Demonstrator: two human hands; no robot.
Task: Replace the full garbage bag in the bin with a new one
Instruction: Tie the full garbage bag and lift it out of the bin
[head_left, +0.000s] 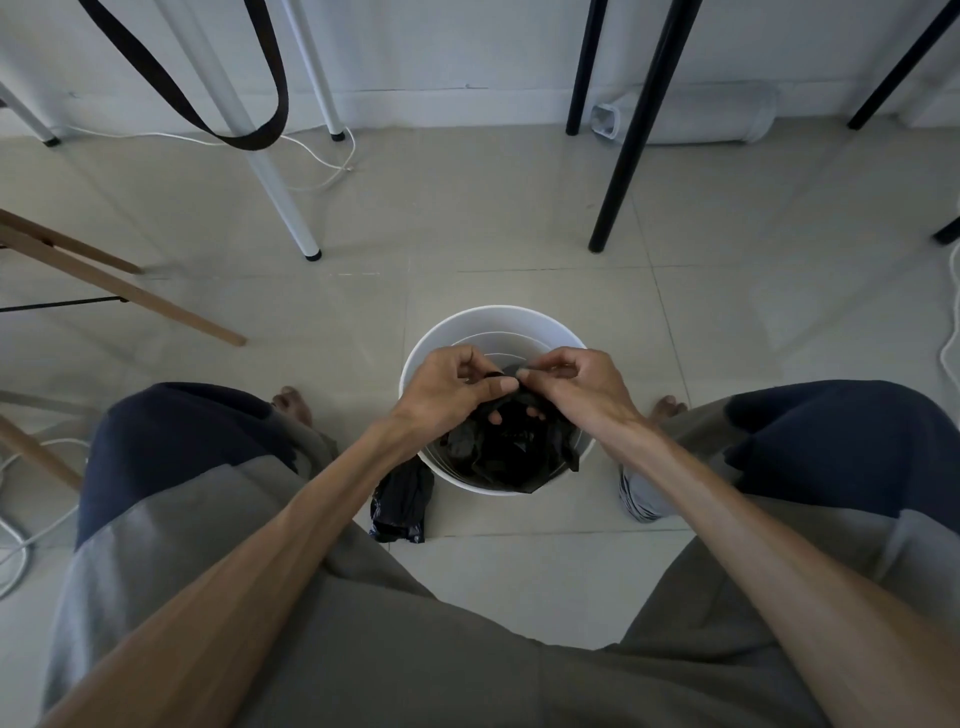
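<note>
A round white bin (470, 326) stands on the tiled floor between my knees. Over its mouth my left hand (449, 387) and my right hand (574, 387) both pinch the top edge of a crumpled black garbage bag (511, 449), thumbs and fingertips close together. The bag hangs down into the bin and drapes over its near rim. The far inner wall of the bin shows bare white. A bundle of folded black bags (401, 501) lies on the floor against the bin's near left side.
White table legs (280, 192) and black legs (631, 150) stand beyond the bin. Wooden legs (119, 291) angle in at the left. A dark strap (182, 88) hangs top left. White cables lie at both floor edges. My bare feet flank the bin.
</note>
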